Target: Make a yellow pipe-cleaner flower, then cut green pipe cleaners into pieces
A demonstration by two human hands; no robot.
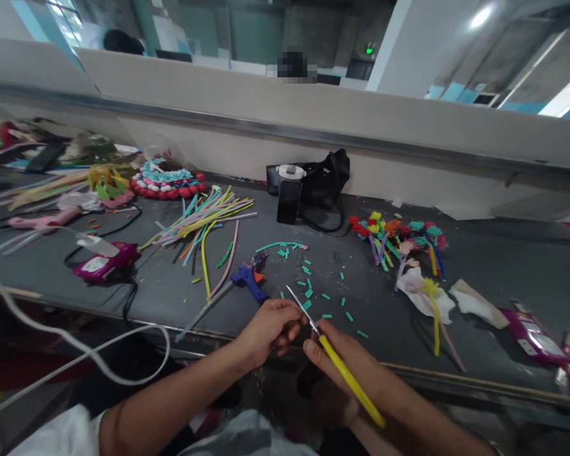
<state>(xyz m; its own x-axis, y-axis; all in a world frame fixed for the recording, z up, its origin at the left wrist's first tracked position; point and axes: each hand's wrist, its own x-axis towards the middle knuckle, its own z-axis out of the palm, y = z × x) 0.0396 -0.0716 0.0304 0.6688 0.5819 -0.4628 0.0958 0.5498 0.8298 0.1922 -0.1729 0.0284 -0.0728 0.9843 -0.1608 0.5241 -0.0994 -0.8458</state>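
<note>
My right hand (335, 354) is closed round yellow-handled scissors (342, 370), whose metal blades (300, 307) point up and left over the table edge. Beside it, my left hand (268, 329) is pinched shut just left of the blades; what it holds is too small to make out. Small teal cut pieces (313, 285) lie scattered on the dark grey table (503, 272) just beyond both hands. A blue glue gun (247, 278) rests a little left of them.
A bundle of coloured pipe cleaners (204, 221) lies left of centre, a magenta glue gun (105, 261) with cables farther left. Pipe-cleaner flowers (399, 237) lie at right, a black bag (325, 183) and phone (289, 201) behind. A white cable (76, 354) loops at lower left.
</note>
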